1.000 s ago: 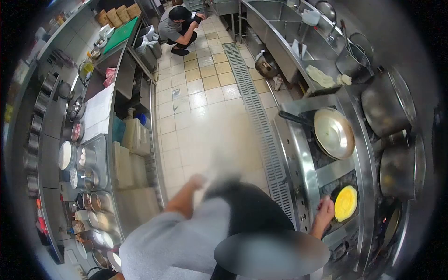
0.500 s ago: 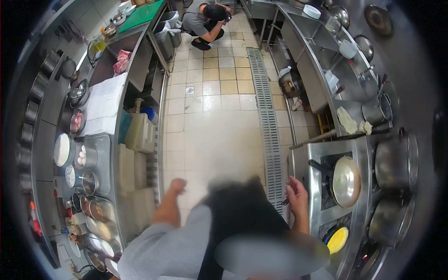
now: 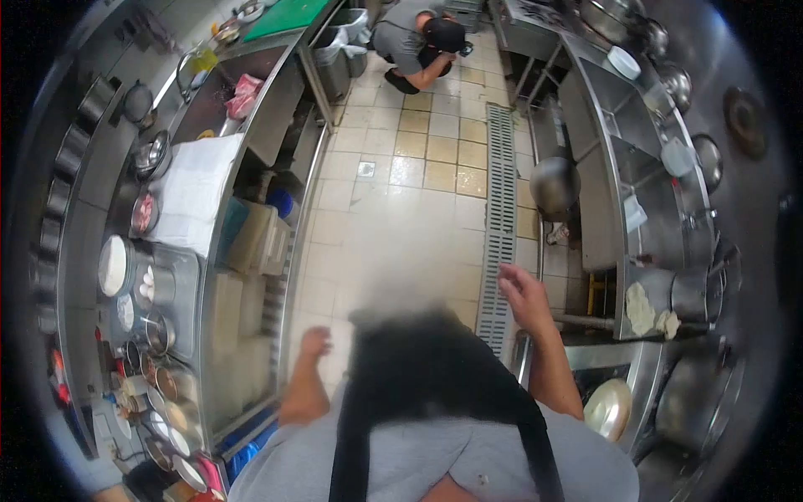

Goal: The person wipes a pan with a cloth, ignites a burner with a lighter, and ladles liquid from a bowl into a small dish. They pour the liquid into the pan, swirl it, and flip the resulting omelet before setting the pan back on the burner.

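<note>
My left hand (image 3: 316, 343) hangs over the tiled floor beside the left counter, slightly blurred. Its fingers are loosely bent and apart, and nothing shows in them. Out to the right, my right hand (image 3: 524, 294) is raised above the floor drain grate (image 3: 500, 201), fingers spread and holding nothing visible. The steel stove (image 3: 640, 361) lies close to my right forearm. On it sits a shiny frying pan (image 3: 608, 408), partly hidden by my sleeve. Pale leafy scraps (image 3: 640, 308) lie on the sink ledge beyond the stove.
A crouching person (image 3: 418, 46) is in the aisle ahead, beside the bins (image 3: 332, 71). Along the left counter are a white cloth (image 3: 192, 188), raw meat (image 3: 243, 96), eggs (image 3: 148, 283) and several bowls. Sinks (image 3: 644, 159) line the right; a round pot (image 3: 555, 186) sits below them.
My right hand has moved forward, away from the stove, and its fingers are more spread. The view has shifted, so the pan appears lower and the pan with yellow contents is out of sight.
</note>
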`<state>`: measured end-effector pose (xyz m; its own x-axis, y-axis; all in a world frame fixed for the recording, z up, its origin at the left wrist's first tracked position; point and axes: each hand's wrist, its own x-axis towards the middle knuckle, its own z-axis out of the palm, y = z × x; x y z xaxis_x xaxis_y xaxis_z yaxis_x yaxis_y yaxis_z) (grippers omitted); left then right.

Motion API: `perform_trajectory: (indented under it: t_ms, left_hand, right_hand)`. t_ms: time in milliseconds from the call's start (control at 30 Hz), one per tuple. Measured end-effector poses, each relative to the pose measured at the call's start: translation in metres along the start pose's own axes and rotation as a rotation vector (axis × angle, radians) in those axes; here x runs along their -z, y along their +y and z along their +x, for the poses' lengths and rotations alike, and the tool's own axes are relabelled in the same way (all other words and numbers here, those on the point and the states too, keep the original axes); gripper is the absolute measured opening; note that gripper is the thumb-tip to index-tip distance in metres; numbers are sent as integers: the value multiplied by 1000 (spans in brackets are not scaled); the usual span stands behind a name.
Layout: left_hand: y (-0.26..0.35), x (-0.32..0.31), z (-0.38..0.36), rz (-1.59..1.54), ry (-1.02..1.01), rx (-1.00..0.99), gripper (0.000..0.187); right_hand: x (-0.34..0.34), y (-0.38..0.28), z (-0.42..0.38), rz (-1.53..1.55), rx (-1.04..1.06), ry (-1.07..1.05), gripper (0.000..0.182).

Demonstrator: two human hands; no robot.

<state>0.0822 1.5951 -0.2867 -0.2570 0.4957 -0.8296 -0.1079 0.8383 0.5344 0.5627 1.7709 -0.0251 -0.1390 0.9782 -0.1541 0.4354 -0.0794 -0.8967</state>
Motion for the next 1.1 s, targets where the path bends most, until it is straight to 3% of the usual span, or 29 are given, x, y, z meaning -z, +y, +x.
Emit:
perform_trajectory:
  t_ms: [100,167,233,300,367,400,567,600,633,667,700,733,767,833,900,1000,1100]
  left_hand:
    - [29,-15,-16,-150,65,-20,34]
    - [10,-19,-2,-175,121,-18,34]
    - [-47,-13,37,115,73,-129,37]
    - [-61,-10,37,380,-12,-82,48]
    - [-53,-5,34,1271,-148,-345,48]
    - [-41,-2,42,1256,-133,-346,48]
    - [8,31,98,343,-122,208,58]
    - [-1,42,143,330,-63,78,47]
    - [17,56,156,896,76,-678,24]
    - [47,55,185,448,146,-190,22]
    - [65,75,215,531,73,-469,25]
    - [97,80,236,399,188,-407,24]
    - [123,92,263,513,218,-569,22]
    - [224,92,240,6,161,-295,22]
    - [326,75,199,-164,207,-195,22]
    - [376,61,204,-179,200,-228,28]
    - [386,47,210,-229,183,-182,28]
  right_hand:
    - [-9,-21,63,3,76,-140,30]
    - [-23,-24,101,18,106,-177,30]
    - [-35,-18,140,-51,101,-220,31]
    - [-48,-7,172,-146,128,-262,32]
    - [-62,-10,192,-244,159,-294,32]
    - [-67,-17,199,-301,86,-338,33]
    - [-87,-27,240,-379,-25,-420,34]
    - [-91,-29,251,-362,-38,-399,34]
    - [-94,-30,262,-348,-57,-387,34]
    - [-97,-30,273,-355,-62,-403,34]
    - [-98,-30,285,-342,-60,-387,34]
    - [-98,-32,295,-327,-66,-359,34]
    - [-98,-38,303,-325,-94,-342,34]
    - [-98,-52,325,-408,-71,-372,33]
    - [-95,-62,352,-484,-68,-400,36]
    - [-92,-53,393,-405,-55,-365,35]
    - [-90,-74,435,-399,-130,-335,35]
